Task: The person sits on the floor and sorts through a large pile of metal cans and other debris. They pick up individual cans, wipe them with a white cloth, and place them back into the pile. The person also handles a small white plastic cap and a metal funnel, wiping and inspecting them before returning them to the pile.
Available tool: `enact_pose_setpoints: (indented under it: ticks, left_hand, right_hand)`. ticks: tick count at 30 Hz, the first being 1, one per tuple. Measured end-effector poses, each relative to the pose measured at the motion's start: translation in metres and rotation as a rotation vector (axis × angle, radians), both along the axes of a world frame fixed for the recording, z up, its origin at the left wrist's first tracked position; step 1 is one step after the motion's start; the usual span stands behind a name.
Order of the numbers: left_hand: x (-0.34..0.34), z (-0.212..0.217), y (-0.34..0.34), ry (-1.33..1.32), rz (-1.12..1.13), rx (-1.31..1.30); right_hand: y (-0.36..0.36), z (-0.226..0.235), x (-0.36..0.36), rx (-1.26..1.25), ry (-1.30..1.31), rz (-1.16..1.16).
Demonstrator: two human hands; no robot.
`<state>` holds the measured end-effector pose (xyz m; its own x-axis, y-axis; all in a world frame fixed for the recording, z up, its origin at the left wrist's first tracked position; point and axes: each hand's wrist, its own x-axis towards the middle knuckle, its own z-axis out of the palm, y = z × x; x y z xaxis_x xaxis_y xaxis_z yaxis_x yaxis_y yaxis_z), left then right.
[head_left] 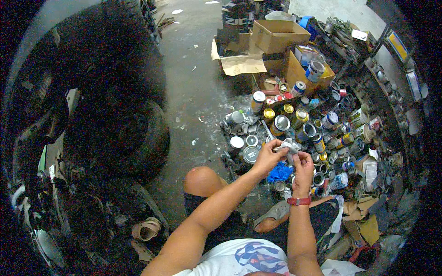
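Both hands meet over a crowd of paint cans. A crumpled whitish piece of cloth or paper [289,146] is pinched between the fingers of my left hand [270,156] and my right hand [302,174]. The right wrist wears a red band. Just past my left fingers a thin grey flat strip [267,130] slants up among the cans; whether I touch it cannot be made out. Below the hands lies a bunched blue cloth [280,172]. Left of them stand a can with a grey lid [250,155] and a white-topped can [236,142].
Several open and lidded cans [305,132] spread to the right. Behind them are cardboard boxes [281,36], one with a can [315,70] on its edge. A large dark tyre [149,138] stands at left beside the stained floor [184,92]. Torn cardboard [363,227] lies at lower right.
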<state>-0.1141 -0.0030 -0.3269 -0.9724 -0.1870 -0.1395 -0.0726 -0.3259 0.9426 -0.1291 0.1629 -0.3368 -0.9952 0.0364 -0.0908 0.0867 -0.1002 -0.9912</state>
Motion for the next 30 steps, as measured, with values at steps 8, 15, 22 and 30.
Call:
enact_pose_setpoints:
  ticks: [8, 15, 22, 30]
  left_hand:
    - [-0.008, 0.005, -0.002, -0.013, -0.006, -0.291]
    - [-0.024, 0.072, -0.105, 0.192, 0.253, -0.098]
    - [-0.001, 0.085, -0.197, 0.209, 0.646, 0.406]
    - [-0.007, 0.072, -0.194, 0.207, 0.569, 0.454]
  right_hand:
    - [-0.023, 0.017, -0.005, 0.119, -0.072, -0.020]
    - [-0.048, 0.030, -0.030, -0.105, -0.040, -0.027]
    - [-0.093, -0.006, -0.015, -0.139, -0.181, 0.005]
    - [-0.089, -0.093, -0.017, 0.394, -0.451, 0.076]
